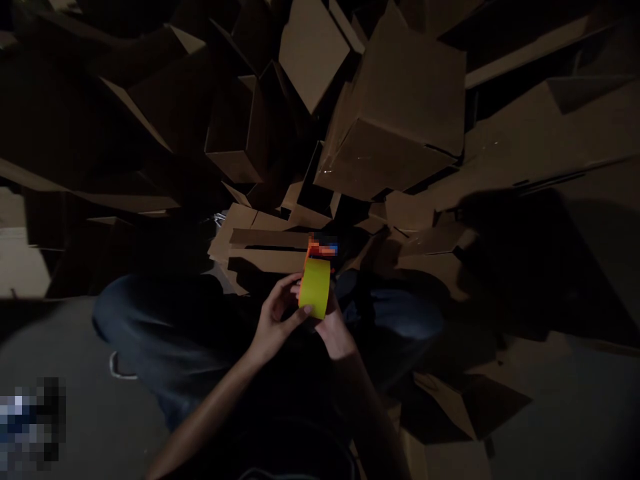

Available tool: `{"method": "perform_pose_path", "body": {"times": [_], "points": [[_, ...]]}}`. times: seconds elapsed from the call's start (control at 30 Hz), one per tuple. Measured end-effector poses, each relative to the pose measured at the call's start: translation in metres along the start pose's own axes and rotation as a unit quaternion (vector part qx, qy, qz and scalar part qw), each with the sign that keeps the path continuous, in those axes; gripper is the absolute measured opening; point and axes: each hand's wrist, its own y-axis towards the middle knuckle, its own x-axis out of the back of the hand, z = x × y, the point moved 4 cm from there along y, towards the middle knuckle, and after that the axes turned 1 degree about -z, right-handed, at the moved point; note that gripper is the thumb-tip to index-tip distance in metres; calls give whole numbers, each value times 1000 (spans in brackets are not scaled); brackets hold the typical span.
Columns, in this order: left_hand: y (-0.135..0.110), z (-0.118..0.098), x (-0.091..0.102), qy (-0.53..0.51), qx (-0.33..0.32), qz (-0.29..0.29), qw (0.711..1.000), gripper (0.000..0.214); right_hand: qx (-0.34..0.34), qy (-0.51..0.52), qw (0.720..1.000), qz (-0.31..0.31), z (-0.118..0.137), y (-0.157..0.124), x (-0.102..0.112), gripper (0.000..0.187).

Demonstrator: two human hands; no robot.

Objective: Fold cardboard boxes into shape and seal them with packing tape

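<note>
The yellow roll [316,289] is held up between the two hands, its curved face toward the wearer. The left hand [274,325] is on the roll's left: its thumb lies on the lower part of the yellow face, and its fingers curl against the left edge, so it pinches the roll. The right hand [337,332] is to the lower right of the roll and partly behind it; its fingers are hidden, so whether they grip or only support cannot be told. An orange part [308,254] shows at the roll's upper left, next to a pixelated patch just beyond the roll. Past the roll and to its left lies a cardboard piece [270,261] with flaps, and farther beyond, to the roll's upper right, stands a large carton [400,113]. Bent legs in dark trousers [165,333] flank the roll on both sides.
</note>
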Motion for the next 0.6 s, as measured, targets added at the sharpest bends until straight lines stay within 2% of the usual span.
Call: {"method": "perform_pose_path", "body": {"times": [0.3,0.6], "points": [[0,-4,1,-5,18,-10,1000,46,-24,-1,1000,-20,1,5,6,27],[0,-2,3,-39,53,-40,997,45,-30,37,998,-36,-5,9,6,31]]}}
